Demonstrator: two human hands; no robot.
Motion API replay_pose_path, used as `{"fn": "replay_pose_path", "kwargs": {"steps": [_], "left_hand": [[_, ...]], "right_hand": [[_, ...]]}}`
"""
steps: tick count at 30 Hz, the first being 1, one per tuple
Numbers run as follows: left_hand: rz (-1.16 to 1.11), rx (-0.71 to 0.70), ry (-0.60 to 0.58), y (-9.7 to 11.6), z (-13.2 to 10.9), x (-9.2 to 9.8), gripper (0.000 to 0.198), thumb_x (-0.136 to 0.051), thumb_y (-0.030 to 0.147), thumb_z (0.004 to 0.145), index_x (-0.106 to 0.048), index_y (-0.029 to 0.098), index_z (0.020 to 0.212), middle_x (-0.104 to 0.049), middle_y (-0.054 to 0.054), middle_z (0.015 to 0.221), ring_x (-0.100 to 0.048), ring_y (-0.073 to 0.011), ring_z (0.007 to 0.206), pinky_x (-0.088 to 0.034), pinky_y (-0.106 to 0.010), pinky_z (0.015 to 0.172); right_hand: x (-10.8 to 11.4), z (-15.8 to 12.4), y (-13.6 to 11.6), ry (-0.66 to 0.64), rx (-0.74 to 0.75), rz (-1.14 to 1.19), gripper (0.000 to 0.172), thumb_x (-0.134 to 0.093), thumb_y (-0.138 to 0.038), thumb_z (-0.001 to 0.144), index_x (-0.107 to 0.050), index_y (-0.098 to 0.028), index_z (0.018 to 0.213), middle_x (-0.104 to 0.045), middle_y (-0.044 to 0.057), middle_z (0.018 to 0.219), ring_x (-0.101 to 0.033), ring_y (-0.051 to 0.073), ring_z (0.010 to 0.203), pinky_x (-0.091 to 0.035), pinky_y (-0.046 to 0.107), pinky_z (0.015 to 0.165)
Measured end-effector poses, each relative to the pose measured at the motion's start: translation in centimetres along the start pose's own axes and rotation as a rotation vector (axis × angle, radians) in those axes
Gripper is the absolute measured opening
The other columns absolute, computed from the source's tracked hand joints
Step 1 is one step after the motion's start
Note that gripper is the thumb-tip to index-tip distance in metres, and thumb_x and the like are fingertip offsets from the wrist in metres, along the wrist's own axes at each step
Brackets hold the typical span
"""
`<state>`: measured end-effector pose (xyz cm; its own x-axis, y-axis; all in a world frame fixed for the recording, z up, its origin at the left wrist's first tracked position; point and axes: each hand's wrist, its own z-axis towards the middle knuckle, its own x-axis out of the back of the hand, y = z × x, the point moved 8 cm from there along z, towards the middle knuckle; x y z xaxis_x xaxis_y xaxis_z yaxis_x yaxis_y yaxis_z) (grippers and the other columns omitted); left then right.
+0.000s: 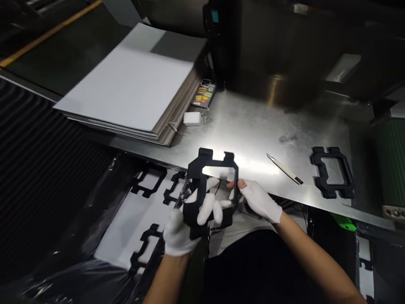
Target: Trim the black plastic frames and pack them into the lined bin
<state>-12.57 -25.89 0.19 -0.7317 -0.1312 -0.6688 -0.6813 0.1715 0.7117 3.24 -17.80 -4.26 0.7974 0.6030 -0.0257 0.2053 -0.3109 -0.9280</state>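
Note:
A black, notched rectangular frame [201, 185] with an open middle is held up in front of my body. My left hand [180, 232], in a white glove, grips it from the left and below, with gloved fingers showing through the opening. On its right side, my right hand [261, 200] pinches the edge; that glove leaves the thumb and a fingertip bare. Another black frame of the same shape [323, 175] lies on the metal table [243, 126] to the right. Between the two frames rests a white-handled craft knife [286, 170].
A tall stack of white sheets [133, 76] occupies the table's left, beside a phone in a colourful case [204, 93] and a small white block [192, 118]. Below left, several black frames lie on a white sheet [118, 228] amid black plastic [91, 274]. A green object [346, 222] sits lower right.

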Motion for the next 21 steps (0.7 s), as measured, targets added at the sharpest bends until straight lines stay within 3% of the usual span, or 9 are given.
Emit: {"fn": "replay_pose_path", "kwargs": {"steps": [2,5,7,10,12,14,16,19,21], "left_hand": [[0.182,-0.047,0.014,1.4,-2.0,0.2,0.071,-0.087,0.054,0.081,-0.065,0.026,0.143,-0.048,0.006,0.069,-0.058,-0.0181,0.064,-0.059,-0.045,0.089],[0.546,0.067,0.162,2.2,-3.9,1.0,0.038,-0.082,0.022,0.080,-0.067,0.026,0.115,-0.051,0.004,0.075,-0.060,-0.0181,0.073,-0.056,-0.037,0.081],[0.679,0.137,0.272,2.3,-4.4,1.5,0.023,-0.075,0.015,0.081,-0.059,0.025,0.095,-0.050,0.005,0.077,-0.057,-0.0164,0.072,-0.054,-0.033,0.073],[0.696,0.144,0.352,2.2,-4.4,1.9,0.021,-0.068,0.015,0.083,-0.051,0.025,0.090,-0.051,0.005,0.079,-0.056,-0.0150,0.069,-0.054,-0.031,0.070],[0.702,0.126,0.355,2.0,-4.4,2.2,0.019,-0.065,0.014,0.083,-0.050,0.025,0.089,-0.053,0.005,0.080,-0.056,-0.0154,0.070,-0.055,-0.031,0.071],[0.725,0.114,0.360,2.0,-4.6,2.8,0.018,-0.062,0.014,0.082,-0.050,0.025,0.089,-0.053,0.004,0.080,-0.056,-0.0156,0.071,-0.055,-0.032,0.072],[0.739,0.114,0.372,2.0,-4.9,3.5,0.018,-0.062,0.014,0.081,-0.051,0.025,0.090,-0.054,0.004,0.081,-0.057,-0.0159,0.071,-0.055,-0.033,0.074],[0.758,0.144,0.382,1.7,-5.1,4.3,0.018,-0.061,0.015,0.078,-0.052,0.024,0.091,-0.057,0.003,0.082,-0.058,-0.0166,0.070,-0.055,-0.033,0.071],[0.784,0.161,0.386,1.5,-5.0,4.5,0.018,-0.061,0.016,0.078,-0.053,0.025,0.091,-0.058,0.002,0.079,-0.057,-0.0169,0.068,-0.052,-0.031,0.066]], "right_hand": [[0.5,2.7,-2.1,0.081,0.045,-0.301,0.048,-0.039,-0.056,0.113,-0.072,-0.021,0.108,-0.077,0.006,0.096,-0.072,0.022,0.088,-0.055,0.034,0.081],[-0.1,9.5,-8.3,0.236,0.258,-0.738,0.040,-0.032,-0.038,0.116,-0.068,-0.022,0.125,-0.077,0.009,0.122,-0.070,0.023,0.108,-0.054,0.035,0.093],[-2.7,15.1,-11.8,0.173,0.366,-1.080,0.037,-0.035,-0.024,0.113,-0.063,-0.017,0.137,-0.070,0.015,0.141,-0.064,0.027,0.123,-0.049,0.039,0.104],[-6.1,21.5,-14.8,0.050,0.432,-1.208,0.040,-0.054,-0.018,0.104,-0.059,-0.008,0.143,-0.057,0.022,0.157,-0.053,0.031,0.138,-0.041,0.044,0.116],[-7.2,23.3,-15.0,-0.005,0.440,-1.232,0.039,-0.058,-0.017,0.102,-0.060,-0.005,0.139,-0.059,0.026,0.152,-0.055,0.032,0.134,-0.042,0.045,0.114],[-7.1,23.0,-14.2,-0.038,0.429,-1.265,0.036,-0.059,-0.016,0.100,-0.062,-0.005,0.134,-0.063,0.027,0.142,-0.060,0.033,0.124,-0.045,0.046,0.109],[-6.0,20.7,-12.7,-0.054,0.403,-1.289,0.036,-0.064,-0.021,0.098,-0.063,-0.008,0.132,-0.066,0.025,0.135,-0.064,0.033,0.114,-0.049,0.045,0.102],[-3.6,14.1,-11.6,0.048,0.414,-1.117,0.042,-0.069,-0.032,0.097,-0.062,-0.018,0.135,-0.068,0.015,0.129,-0.067,0.029,0.105,-0.056,0.043,0.093],[-3.1,8.6,-11.6,0.109,0.530,-0.896,0.043,-0.067,-0.036,0.098,-0.062,-0.024,0.139,-0.068,0.010,0.128,-0.068,0.028,0.110,-0.059,0.042,0.092]]}}
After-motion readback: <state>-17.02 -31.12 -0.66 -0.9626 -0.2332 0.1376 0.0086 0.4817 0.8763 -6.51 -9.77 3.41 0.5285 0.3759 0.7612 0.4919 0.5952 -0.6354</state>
